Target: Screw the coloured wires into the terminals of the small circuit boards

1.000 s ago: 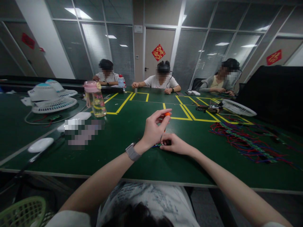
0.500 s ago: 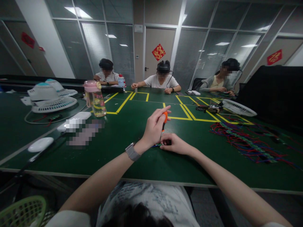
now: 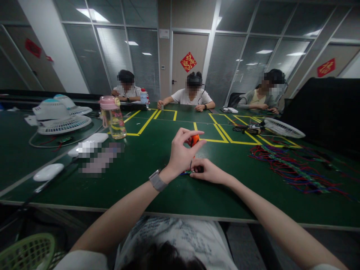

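Note:
A screwdriver [image 3: 194,140] with an orange and black handle stands nearly upright in front of me, its dark shaft pointing down. Around its handle is my left hand [image 3: 182,152], with thumb and index finger stretched past it on either side; the other fingers are partly hidden behind. The tip meets a small green circuit board [image 3: 188,172] on the table, though the exact contact is too small to make out. My right hand [image 3: 209,170] rests on the table, its fingertips closed on the board's right end beside the shaft.
The green table [image 3: 135,187] bears yellow tape outlines. Wired circuit boards [image 3: 295,168] lie to the right, near a white fan [image 3: 284,128]. On the left are a pink-lidded bottle [image 3: 113,117], white fans [image 3: 63,116] and a white case [image 3: 48,172]. Several people sit opposite.
My left thumb and index finger have spread apart around the screwdriver handle, and the hand has turned slightly. My right hand and the board have stayed in place.

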Demonstrator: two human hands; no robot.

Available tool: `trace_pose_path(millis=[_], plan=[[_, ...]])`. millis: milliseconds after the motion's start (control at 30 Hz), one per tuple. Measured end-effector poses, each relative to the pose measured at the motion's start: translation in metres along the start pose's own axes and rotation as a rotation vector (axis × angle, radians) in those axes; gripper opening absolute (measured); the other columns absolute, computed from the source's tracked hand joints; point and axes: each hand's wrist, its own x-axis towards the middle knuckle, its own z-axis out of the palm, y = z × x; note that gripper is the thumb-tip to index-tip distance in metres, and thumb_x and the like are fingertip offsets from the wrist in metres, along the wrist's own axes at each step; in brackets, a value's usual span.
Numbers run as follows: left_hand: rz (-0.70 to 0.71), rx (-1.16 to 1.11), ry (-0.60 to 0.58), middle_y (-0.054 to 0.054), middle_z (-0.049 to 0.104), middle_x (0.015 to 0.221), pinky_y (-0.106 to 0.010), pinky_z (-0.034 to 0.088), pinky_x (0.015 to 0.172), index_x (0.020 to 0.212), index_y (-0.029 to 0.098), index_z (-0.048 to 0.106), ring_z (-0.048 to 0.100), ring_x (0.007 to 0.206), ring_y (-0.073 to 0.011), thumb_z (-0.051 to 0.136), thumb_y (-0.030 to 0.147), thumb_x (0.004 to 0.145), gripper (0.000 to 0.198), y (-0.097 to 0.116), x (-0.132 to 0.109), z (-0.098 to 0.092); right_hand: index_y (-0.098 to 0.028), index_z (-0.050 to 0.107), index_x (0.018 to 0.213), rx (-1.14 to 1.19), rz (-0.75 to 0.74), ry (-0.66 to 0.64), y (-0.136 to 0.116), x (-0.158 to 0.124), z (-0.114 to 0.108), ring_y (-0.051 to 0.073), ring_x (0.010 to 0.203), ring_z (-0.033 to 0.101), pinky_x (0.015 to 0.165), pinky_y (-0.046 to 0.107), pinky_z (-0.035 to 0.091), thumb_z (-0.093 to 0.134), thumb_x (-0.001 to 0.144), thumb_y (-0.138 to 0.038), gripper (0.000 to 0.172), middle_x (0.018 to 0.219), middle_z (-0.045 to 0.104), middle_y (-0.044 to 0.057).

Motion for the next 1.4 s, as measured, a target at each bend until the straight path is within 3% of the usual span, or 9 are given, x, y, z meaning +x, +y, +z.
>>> trace_pose_path(millis=[133, 233, 467, 700, 933, 1067, 1300, 1400], plan=[[-0.009, -0.053, -0.038, -0.006, 0.062, 0.102, -0.025, 0.05, 0.08, 0.104, 0.022, 0.071, 0.06, 0.096, -0.0153, 0.052, 0.022, 0.092, 0.023, 0.0017, 0.0018, -0.0018, -0.015, 0.067, 0.08, 0.01, -0.007, 0.0, -0.002, -0.0004, 0.0002, 0.011, 0.061, 0.046, 0.057, 0.025, 0.038, 0.068, 0.076, -0.023, 0.009, 0.068, 0.054, -0.002], [-0.015, -0.104, -0.06, -0.006, 0.065, 0.111, -0.029, 0.048, 0.091, 0.104, 0.021, 0.07, 0.06, 0.107, -0.017, 0.045, 0.018, 0.094, 0.027, 0.0024, 0.0025, -0.0023, -0.014, 0.066, 0.078, 0.011, -0.003, 0.005, -0.0031, -0.0006, 0.0003, 0.012, 0.061, 0.047, 0.058, 0.025, 0.039, 0.068, 0.075, -0.023, 0.009, 0.069, 0.056, -0.001], [-0.153, -0.278, -0.122, -0.007, 0.068, 0.102, -0.025, 0.056, 0.067, 0.108, 0.018, 0.066, 0.067, 0.082, -0.0149, 0.052, 0.028, 0.092, 0.023, 0.0022, -0.0002, 0.0021, -0.014, 0.066, 0.078, 0.001, -0.009, 0.007, -0.0011, 0.0, 0.0001, 0.012, 0.06, 0.047, 0.057, 0.025, 0.039, 0.068, 0.075, -0.022, 0.009, 0.069, 0.056, -0.001], [0.006, -0.043, -0.075, -0.004, 0.06, 0.094, -0.022, 0.051, 0.07, 0.094, 0.021, 0.071, 0.06, 0.088, -0.0139, 0.067, 0.023, 0.082, 0.013, 0.0026, 0.0006, -0.0004, -0.014, 0.07, 0.084, 0.001, -0.006, 0.002, 0.0008, 0.0004, 0.0007, 0.011, 0.061, 0.046, 0.057, 0.024, 0.037, 0.068, 0.075, -0.021, 0.011, 0.067, 0.053, -0.002], [-0.07, -0.22, -0.097, -0.007, 0.064, 0.109, -0.025, 0.055, 0.076, 0.108, 0.02, 0.068, 0.065, 0.092, -0.0148, 0.044, 0.023, 0.095, 0.027, -0.0002, 0.0007, 0.0007, -0.014, 0.07, 0.085, 0.006, -0.013, 0.004, 0.0002, 0.0001, 0.0007, 0.011, 0.061, 0.047, 0.057, 0.024, 0.039, 0.068, 0.075, -0.02, 0.011, 0.068, 0.054, -0.002], [-0.094, -0.244, -0.091, -0.008, 0.068, 0.104, -0.024, 0.056, 0.071, 0.11, 0.018, 0.068, 0.067, 0.087, -0.0151, 0.052, 0.025, 0.092, 0.024, 0.0007, -0.0008, 0.0015, -0.014, 0.07, 0.085, -0.001, -0.011, -0.002, -0.001, 0.0002, 0.0004, 0.012, 0.061, 0.046, 0.057, 0.024, 0.038, 0.068, 0.076, -0.021, 0.011, 0.068, 0.053, -0.002], [0.039, -0.061, -0.03, -0.004, 0.061, 0.092, -0.023, 0.052, 0.072, 0.094, 0.021, 0.073, 0.061, 0.086, -0.0135, 0.067, 0.021, 0.082, 0.013, 0.0013, 0.0009, -0.0007, -0.014, 0.068, 0.081, -0.002, -0.012, 0.001, -0.0014, 0.0001, 0.0005, 0.011, 0.061, 0.046, 0.057, 0.024, 0.038, 0.067, 0.075, -0.019, 0.008, 0.068, 0.053, -0.002], [0.028, -0.068, -0.045, -0.005, 0.062, 0.095, -0.023, 0.052, 0.074, 0.097, 0.021, 0.073, 0.061, 0.088, -0.0135, 0.062, 0.022, 0.086, 0.015, 0.0019, 0.0016, -0.001, -0.014, 0.067, 0.078, 0.003, -0.012, 0.006, -0.0013, 0.0002, 0.0007, 0.011, 0.06, 0.046, 0.057, 0.024, 0.038, 0.067, 0.075, -0.02, 0.006, 0.068, 0.053, -0.002]])
